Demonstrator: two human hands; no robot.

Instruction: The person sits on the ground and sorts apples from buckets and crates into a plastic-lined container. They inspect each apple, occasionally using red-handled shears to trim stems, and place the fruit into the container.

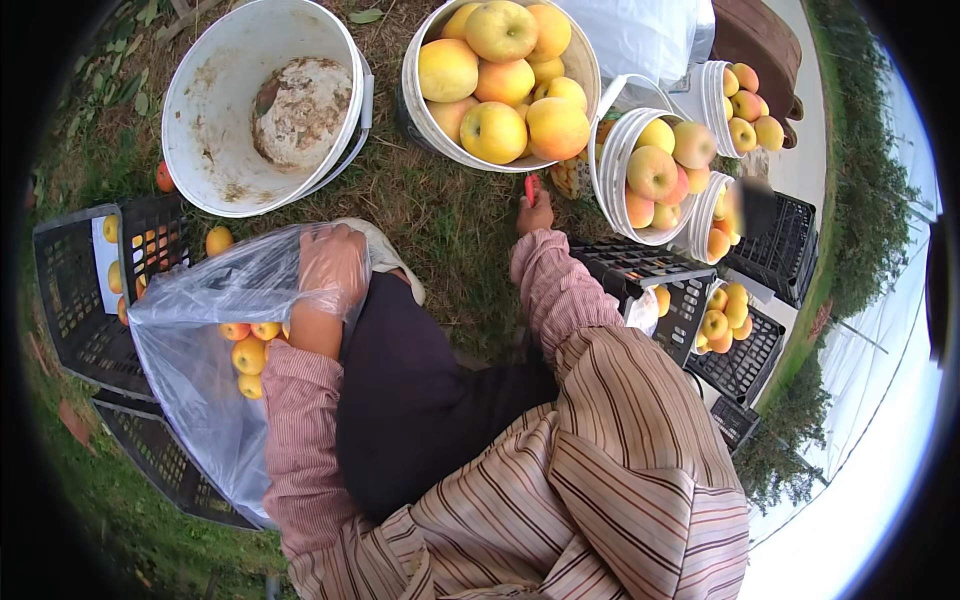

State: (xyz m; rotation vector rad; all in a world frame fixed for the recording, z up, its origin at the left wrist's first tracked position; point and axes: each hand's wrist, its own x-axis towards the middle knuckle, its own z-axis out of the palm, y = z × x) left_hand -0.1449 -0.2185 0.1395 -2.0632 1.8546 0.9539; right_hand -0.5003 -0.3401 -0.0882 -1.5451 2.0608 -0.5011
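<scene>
At the left, my left hand [331, 268] is inside a clear plastic bag [202, 300], seen through the film, with its fingers at the bag's upper edge. Whether it grips the film is unclear. Several yellow-red apples [249, 355] lie in the bag, which lines a black plastic crate. My right hand [535, 214] is closed around a small red-handled tool [532, 189], whose kind I cannot tell, just below a white bucket [409, 82] full of apples [493, 133]. An empty, dirt-stained white bucket [187, 120] lies tilted towards me at the upper left.
Black plastic crates [56, 300] stand at the left, and more crates [780, 232] at the right. Smaller apple-filled buckets [611, 176] line the right side. One loose apple [219, 241] lies on the grass near the bag. Clear plastic sheeting [637, 34] is at the top.
</scene>
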